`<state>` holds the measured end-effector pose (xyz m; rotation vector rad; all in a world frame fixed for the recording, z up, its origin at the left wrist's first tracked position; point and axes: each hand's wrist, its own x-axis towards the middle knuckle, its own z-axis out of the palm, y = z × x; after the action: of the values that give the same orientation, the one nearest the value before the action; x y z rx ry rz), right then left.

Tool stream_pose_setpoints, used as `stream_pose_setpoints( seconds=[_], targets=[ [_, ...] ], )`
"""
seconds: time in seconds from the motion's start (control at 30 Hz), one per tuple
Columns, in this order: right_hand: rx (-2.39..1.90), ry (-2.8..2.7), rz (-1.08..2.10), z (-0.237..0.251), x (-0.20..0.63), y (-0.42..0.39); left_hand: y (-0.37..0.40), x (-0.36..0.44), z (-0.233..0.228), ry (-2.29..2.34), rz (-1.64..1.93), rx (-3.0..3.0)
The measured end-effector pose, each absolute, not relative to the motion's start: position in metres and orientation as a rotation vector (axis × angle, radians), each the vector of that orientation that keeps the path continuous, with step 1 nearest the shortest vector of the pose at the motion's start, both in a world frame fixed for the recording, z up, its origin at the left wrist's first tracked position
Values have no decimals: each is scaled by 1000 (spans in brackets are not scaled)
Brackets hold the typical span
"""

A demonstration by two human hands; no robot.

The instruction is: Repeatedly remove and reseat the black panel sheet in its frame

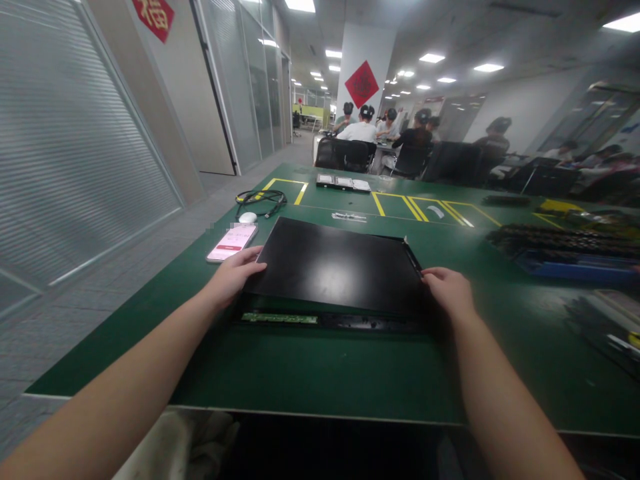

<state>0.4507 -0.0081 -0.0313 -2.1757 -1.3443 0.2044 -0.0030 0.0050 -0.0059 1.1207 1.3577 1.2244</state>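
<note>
A glossy black flat screen panel (335, 263) lies across the middle of the head view, its near edge raised above a black frame (370, 323). Part of that frame also shows past the panel's far right corner. Along the near side of the frame runs a strip of green circuit board (280, 319). My left hand (236, 275) is closed on the panel's left edge, thumb on top. At the right edge, my right hand (450, 292) pinches the panel with thumb and fingertips; whether it also touches the frame is hard to tell.
Left of the panel lie a lit phone (233, 242), a white mouse (247, 218) and a coiled black cable (265, 198). Behind are a tray (343, 183) and yellow tape outlines (393, 195). A blue tray (555, 265) stands right. Several people sit at tables beyond.
</note>
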Motion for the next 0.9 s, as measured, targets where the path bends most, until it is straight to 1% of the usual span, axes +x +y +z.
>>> stream_pose_setpoints(
  seconds=[0.2,0.57,0.9],
  targets=[
    [-2139,-1322,223,-31,451,-9,10,-10,-13,1543,1210,1311],
    [-2087,-1248,313,-34,455,-7,13,-12,-19,1625,1102,1434],
    [-2034,-1211,380,-40,460,-4,21,-19,-26,1659,1016,1670]
  ],
)
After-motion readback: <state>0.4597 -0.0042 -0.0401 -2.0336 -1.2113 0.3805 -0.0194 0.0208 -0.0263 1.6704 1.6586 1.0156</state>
